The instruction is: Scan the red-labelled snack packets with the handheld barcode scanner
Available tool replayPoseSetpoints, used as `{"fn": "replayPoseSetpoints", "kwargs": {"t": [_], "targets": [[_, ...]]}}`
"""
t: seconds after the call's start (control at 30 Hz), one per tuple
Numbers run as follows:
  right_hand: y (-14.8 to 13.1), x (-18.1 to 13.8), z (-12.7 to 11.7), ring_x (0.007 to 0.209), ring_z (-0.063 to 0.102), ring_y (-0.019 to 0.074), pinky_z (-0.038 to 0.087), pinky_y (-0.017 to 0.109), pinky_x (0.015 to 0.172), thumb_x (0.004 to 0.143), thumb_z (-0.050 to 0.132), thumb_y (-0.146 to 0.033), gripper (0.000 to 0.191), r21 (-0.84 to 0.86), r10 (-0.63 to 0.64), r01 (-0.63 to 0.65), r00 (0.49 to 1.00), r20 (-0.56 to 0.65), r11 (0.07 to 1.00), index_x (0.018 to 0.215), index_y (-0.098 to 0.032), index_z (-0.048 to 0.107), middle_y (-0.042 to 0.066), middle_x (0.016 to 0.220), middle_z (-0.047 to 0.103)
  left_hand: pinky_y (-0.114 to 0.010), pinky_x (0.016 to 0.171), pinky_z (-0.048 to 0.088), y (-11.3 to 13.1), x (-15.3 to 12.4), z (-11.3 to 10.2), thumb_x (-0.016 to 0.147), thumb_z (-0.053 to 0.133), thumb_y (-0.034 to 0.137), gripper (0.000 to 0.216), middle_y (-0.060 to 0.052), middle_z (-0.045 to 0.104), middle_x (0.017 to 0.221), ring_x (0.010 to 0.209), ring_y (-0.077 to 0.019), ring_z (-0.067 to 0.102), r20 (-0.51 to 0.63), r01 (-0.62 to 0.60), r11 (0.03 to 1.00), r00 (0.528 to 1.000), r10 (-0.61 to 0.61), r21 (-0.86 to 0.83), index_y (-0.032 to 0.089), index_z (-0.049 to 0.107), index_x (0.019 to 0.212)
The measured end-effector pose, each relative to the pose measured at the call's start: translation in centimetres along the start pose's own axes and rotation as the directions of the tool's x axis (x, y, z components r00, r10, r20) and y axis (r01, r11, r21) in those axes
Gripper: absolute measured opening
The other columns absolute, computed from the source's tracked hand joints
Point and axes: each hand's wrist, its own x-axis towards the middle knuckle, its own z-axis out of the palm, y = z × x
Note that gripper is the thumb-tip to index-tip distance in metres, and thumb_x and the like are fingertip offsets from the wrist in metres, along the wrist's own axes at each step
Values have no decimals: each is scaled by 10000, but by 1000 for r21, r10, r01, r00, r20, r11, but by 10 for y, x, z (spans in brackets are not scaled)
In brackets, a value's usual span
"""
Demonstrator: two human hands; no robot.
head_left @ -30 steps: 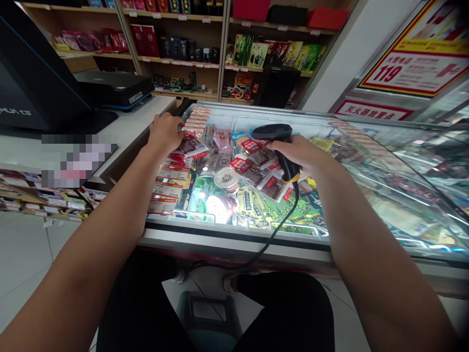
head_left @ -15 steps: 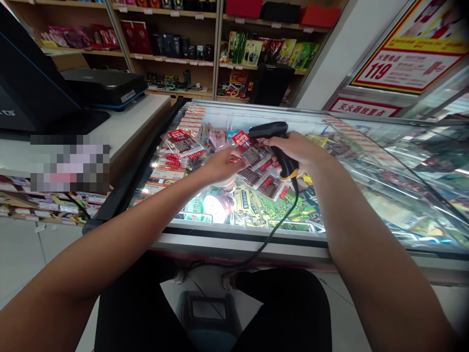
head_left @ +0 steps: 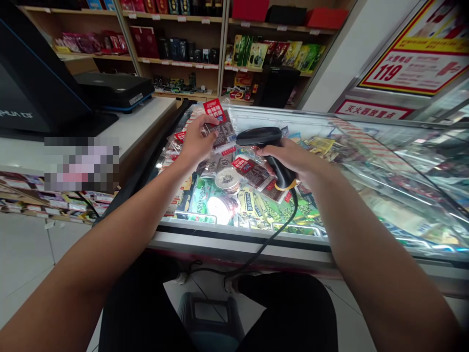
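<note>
My left hand (head_left: 200, 139) pinches a clear snack packet (head_left: 223, 131) with a red header and a brown label, held up over the left part of the glass-topped freezer (head_left: 300, 116). In my right hand (head_left: 289, 159) is a black barcode scanner (head_left: 262, 137) with a yellow band at its handle end, its head pointing left toward that packet. Under the scanner lie more packets of the same kind (head_left: 256, 175); whether my right fingers also touch them I cannot tell. Partly behind my left hand, another red-topped packet (head_left: 179, 138) rests on the glass.
The scanner's cable (head_left: 269, 239) hangs over the freezer's front edge. To the left stands a counter (head_left: 146, 117) with a black monitor (head_left: 32, 73) and a flat black device (head_left: 113, 90). A stool (head_left: 210, 318) is between my legs. Stocked shelves (head_left: 186, 62) line the back.
My left hand has moved left and away from the packets under the scanner, carrying one packet with it. The scanner in my right hand has shifted slightly left, and the view has tilted a little.
</note>
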Motion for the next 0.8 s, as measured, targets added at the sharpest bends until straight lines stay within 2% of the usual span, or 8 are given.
{"fn": "replayPoseSetpoints", "kwargs": {"t": [0.07,0.17,0.33,0.43,0.53,0.63,0.73,0.8], "targets": [[-1,-3,1,596,578,208,416,331,478,785,768,-418,356,-28,12,-11,1000,21,1000,1030,-206,619,67,713,614,-262,632,461,-4,7,-5,829,648,103,211,-24,716,1014,717,-132,572,-26,3,1000,1000,-3,-1,222,695,997],[-5,-8,4,574,560,192,398,323,490,816,723,-386,242,-31,-46,46,999,25,998,924,-201,610,53,662,582,-268,694,473,-6,9,-7,802,651,77,225,-23,719,1062,792,-143,583,-37,-31,999,999,32,31,215,699,973],[-10,-14,5,561,541,174,398,320,503,817,699,-338,195,-14,-104,104,995,2,994,783,-201,564,53,647,556,-300,700,485,0,5,-7,840,627,136,211,-22,715,1112,709,-131,554,1,-30,991,1000,30,130,219,691,1023],[-6,-8,2,562,539,172,403,323,495,813,703,-352,191,16,-109,109,994,1,994,797,-205,581,67,701,578,-310,830,519,1,6,-12,870,585,184,248,-34,710,1214,886,-165,632,62,-47,975,997,35,218,224,664,1101],[1,1,-1,560,525,161,411,326,499,812,687,-348,164,91,-154,155,988,-16,984,839,-213,597,66,764,585,-313,965,506,0,8,-18,877,546,182,385,-66,675,1321,1104,-195,639,159,-79,938,987,26,338,215,598,1257],[3,7,-1,565,521,167,433,340,517,823,671,-366,171,98,-130,133,991,-41,986,838,-215,593,66,742,576,-404,1086,444,0,6,-24,901,553,266,511,-101,662,1320,1243,-272,586,273,-127,820,961,-36,557,214,527,1409],[0,5,1,579,538,182,460,353,533,832,676,-390,197,61,-68,72,996,-58,996,833,-215,584,66,697,571,-553,1135,356,5,-1,-28,912,559,468,611,-189,558,1438,1380,-421,449,275,-120,611,947,-166,782,206,518,1462],[-2,2,2,587,548,187,471,353,533,833,687,-402,215,51,-61,65,996,-61,997,854,-214,585,68,693,581,-603,1133,328,9,-5,-27,920,498,577,691,-232,447,1540,1432,-480,369,269,-111,527,934,-234,842,197,487,1497]]}}
